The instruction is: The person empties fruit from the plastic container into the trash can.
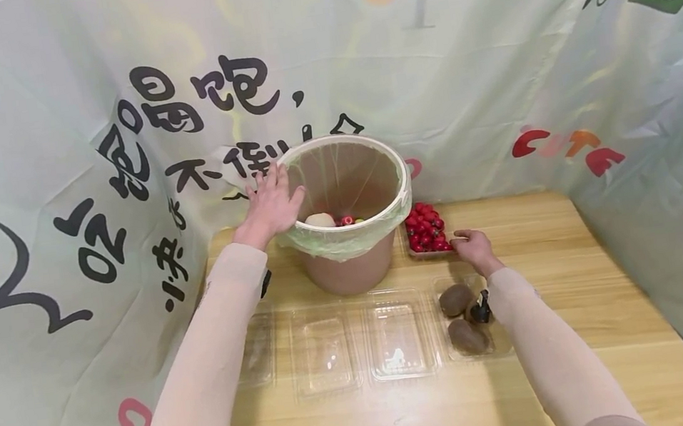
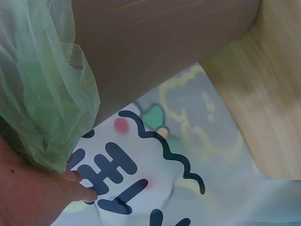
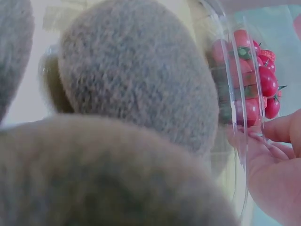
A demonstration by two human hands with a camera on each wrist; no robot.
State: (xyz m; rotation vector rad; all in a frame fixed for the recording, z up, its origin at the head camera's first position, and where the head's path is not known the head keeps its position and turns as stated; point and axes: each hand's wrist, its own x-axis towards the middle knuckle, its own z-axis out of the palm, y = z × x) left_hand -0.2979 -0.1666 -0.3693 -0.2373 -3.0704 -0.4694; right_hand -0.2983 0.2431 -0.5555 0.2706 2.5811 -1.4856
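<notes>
My left hand rests at the left rim of a brownish bucket, its fingers spread and fairly straight. A thin green plastic liner hangs over that rim, close by the fingers in the left wrist view. Inside the bucket lie a pale round thing and some small red ones. To the right, my right hand pinches the near right corner of a clear plastic tray between thumb and fingers. Red cherry tomatoes with green stems fill this tray, which stands just beside the bucket.
Brown kiwis sit in a clear container below my right wrist. Two clear plastic containers lie in front of the bucket, and another is partly behind my left forearm. A printed cloth encloses the wooden table at the back and sides.
</notes>
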